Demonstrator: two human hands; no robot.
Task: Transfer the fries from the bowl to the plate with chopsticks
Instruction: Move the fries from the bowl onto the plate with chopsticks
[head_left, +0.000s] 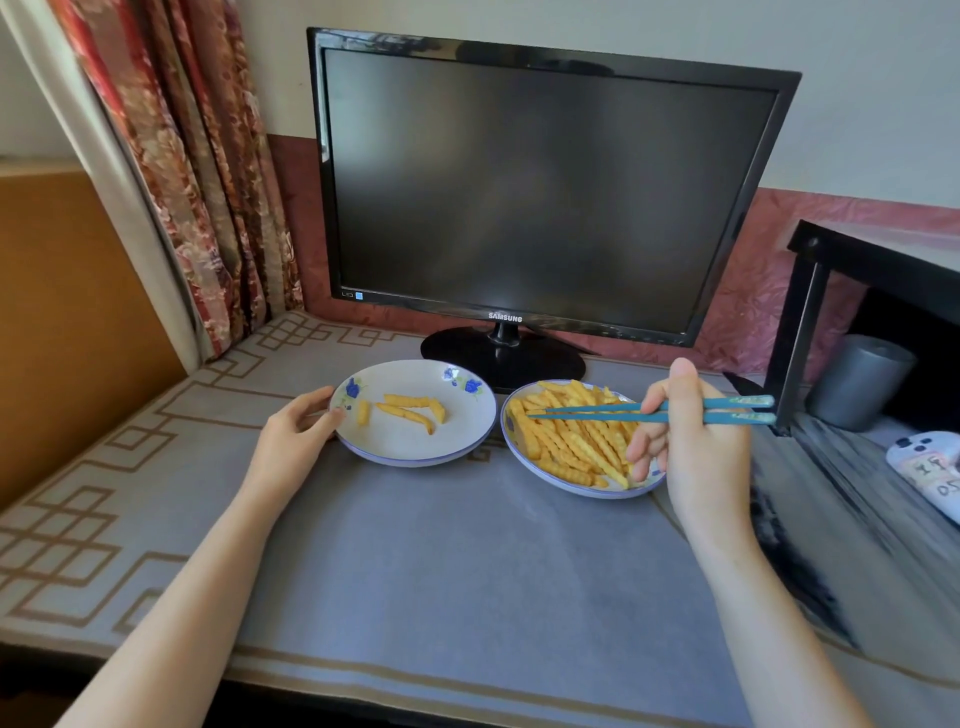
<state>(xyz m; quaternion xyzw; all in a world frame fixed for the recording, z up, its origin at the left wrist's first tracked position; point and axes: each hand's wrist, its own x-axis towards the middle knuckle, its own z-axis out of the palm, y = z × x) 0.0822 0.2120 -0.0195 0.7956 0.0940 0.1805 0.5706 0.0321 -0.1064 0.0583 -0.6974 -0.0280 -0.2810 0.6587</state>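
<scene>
Fries (566, 436) mostly lie heaped in the bowl (571, 491), which sits on the tabletop (441, 545) at 3 o'clock from the plate (415, 447), the two rims almost touching. Only a few are on the plate, so the transfer looks barely begun.

The right hand (696, 447) is clamped on the chopsticks (597, 413), which point toward 9 o'clock. Their tips are slightly apart over the pile's 10 o'clock part and seem to carry nothing. The left hand (296, 431) grips the plate's rim at 9 o'clock, steadying it.

This looks like the pick-up step. The next move calls for lowering the tips, pinching one fry near its middle, and carrying it toward 9 o'clock across both rims to the plate.

The monitor (519, 182) at 12 o'clock reads "SAMSUNG" on its lower bezel. A white object (930, 467) at 3 o'clock bears handwriting I cannot read.
</scene>
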